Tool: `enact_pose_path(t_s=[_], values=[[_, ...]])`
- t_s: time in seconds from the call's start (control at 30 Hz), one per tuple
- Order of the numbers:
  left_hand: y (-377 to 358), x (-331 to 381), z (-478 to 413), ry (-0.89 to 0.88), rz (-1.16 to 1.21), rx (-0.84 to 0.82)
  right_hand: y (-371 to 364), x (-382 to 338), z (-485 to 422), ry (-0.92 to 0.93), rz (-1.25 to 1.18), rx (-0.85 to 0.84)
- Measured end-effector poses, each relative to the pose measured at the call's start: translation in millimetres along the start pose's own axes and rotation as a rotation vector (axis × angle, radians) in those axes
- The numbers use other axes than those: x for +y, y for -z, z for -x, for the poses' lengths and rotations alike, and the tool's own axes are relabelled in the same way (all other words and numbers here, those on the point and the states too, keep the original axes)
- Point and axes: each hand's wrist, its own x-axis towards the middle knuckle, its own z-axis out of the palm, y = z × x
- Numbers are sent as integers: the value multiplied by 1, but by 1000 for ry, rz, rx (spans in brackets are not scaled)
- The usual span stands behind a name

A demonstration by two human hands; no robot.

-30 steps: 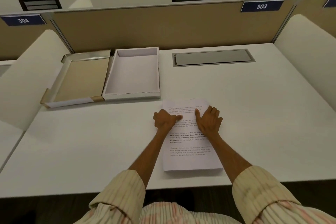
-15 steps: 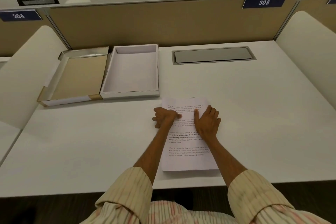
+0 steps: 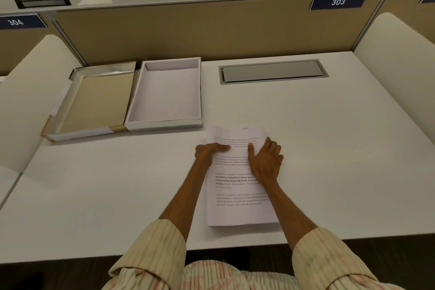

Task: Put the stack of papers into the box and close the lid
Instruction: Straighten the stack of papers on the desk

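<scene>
White laminate desk (image 3: 329, 148) fills most of the view, bounded at the back by a tan fabric partition (image 3: 188, 30) and on both sides by cream dividers whose outer parts run off the edges. A grey cable hatch (image 3: 273, 72) is set flush into the desk near the partition. At the back left lie two shallow trays side by side and touching: the box (image 3: 164, 94), white inside, and to its left the lid (image 3: 94, 101), turned inner side up with a brown card lining; its left wall is partly flattened and hard to read. The stack of papers (image 3: 235, 186) lies flat on the desk just in front of the box's near right corner, printed side up; the text is too small to read, and its thickness cannot be judged. The left hand (image 3: 208, 150) grips the stack's left edge near the top, thumb on the page, fingers apparently curled beneath, out of sight. The right hand (image 3: 266, 160) holds the right edge the same way, covering part of the print. Striped sleeves (image 3: 155, 249) are cut off at the bottom. Number plates 303 (image 3: 338, 2) and 304 (image 3: 16, 21) sit on the partition top.
</scene>
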Motion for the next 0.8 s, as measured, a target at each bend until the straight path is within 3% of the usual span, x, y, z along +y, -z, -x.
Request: enact_pose_path(t_s=[0.4, 0.47, 0.57, 0.67, 0.8], values=[[-1, -16, -3, -57, 223, 60, -2, 4, -2, -40, -137, -19], [0, -13, 2, -91, 264, 33, 0, 8, -10, -111, -273, -76], [3, -12, 14, -180, 284, -40, 21, 18, -25, -264, -756, -302], [6, -6, 31, -298, 283, -228, 54, 24, -32, -240, -1151, -550], [17, 23, 54, -468, 313, -170, 96, 3, -34, -118, -1235, -380]])
